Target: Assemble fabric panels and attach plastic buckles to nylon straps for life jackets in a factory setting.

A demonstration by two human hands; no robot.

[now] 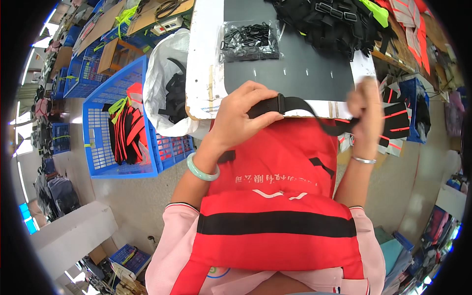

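A black webbing strap [305,108] with a black plastic buckle [280,103] stretches between my hands above a red fabric piece with a black band [275,196] that lies on my lap. My left hand [246,113] is shut on the strap just left of the buckle. My right hand [366,110], blurred, grips the strap's other end near the table's front edge. A green bangle is on my left wrist and a thin silver one on my right.
A work table [201,64] with a dark mat carries a clear bag of black buckles [248,42] and a heap of black straps [334,22]. To the left stand a white sack of straps [164,83] and blue crates [113,123] with red-black pieces.
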